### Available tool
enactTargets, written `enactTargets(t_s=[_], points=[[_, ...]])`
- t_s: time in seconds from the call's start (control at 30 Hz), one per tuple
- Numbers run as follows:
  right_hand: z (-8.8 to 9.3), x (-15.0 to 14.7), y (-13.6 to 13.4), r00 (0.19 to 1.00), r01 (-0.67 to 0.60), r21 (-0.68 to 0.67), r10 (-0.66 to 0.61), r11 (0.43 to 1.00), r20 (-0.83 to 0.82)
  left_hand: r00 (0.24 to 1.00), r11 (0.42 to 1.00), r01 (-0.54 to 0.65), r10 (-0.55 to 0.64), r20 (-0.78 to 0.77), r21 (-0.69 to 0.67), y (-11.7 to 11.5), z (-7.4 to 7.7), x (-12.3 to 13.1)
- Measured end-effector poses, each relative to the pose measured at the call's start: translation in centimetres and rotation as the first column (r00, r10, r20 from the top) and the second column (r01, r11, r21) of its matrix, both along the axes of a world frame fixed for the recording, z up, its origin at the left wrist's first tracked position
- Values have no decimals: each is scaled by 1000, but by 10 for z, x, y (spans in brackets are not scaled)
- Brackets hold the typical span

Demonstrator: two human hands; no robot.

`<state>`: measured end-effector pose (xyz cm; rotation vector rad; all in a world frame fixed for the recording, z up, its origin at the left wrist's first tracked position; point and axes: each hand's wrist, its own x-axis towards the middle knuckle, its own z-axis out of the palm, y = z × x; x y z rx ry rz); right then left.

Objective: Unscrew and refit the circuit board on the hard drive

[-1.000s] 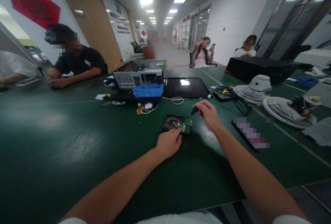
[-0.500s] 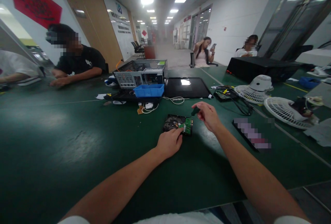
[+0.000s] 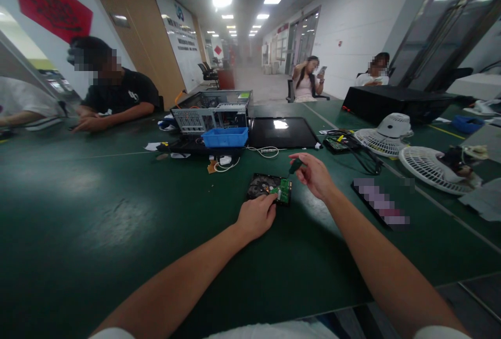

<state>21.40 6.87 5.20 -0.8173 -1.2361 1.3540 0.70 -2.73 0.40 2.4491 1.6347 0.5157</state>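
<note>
A black hard drive [image 3: 260, 185] lies flat on the green tabletop in front of me, with a green circuit board [image 3: 285, 187] on its right part. My left hand [image 3: 256, 217] grips the drive at its near edge, fingertips pressed on the board. In my right hand [image 3: 315, 177] is a small screwdriver [image 3: 296, 165] with a dark green handle, pinched between thumb and fingers. Its thin shaft points down and left to the board's upper right edge; whether the tip touches a screw is too small to tell.
Behind the drive stand a blue tray [image 3: 225, 137], an open computer case [image 3: 211, 114] and a black panel [image 3: 284, 132]. To the right lie a phone [image 3: 379, 203], cables and white fan parts [image 3: 430, 171]. A co-worker [image 3: 121, 91] sits at the far left.
The screwdriver handle is tilted slightly differently and my right fingers have shifted a little around it. My left hand and the hard drive stay where they were.
</note>
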Motion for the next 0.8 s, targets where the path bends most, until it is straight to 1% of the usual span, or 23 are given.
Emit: enactTargets(t_s=[0.17,0.33,0.43,0.6,0.67,0.8], points=[[1,-1,-2,999,-30,-34,29,999,-21,1000,1000,0,0,-12,-19,0,2,1],[2,-3,-3,998,-36,-48,33,998,-59,1000,1000,-10,10,-21,7,1,0,2],[1,-3,-2,999,6,-34,-7,999,-34,1000,1000,-8,9,-16,24,2,-2,2],[-2,-1,3,994,107,65,-109,992,20,1000,999,9,-9,-9,33,1,-2,1],[-3,0,5,992,120,80,-122,990,19,1000,1000,10,-10,-9,21,0,0,1],[-2,-1,3,993,115,61,-115,991,1,1000,1000,7,-7,-3,0,-1,2,1]])
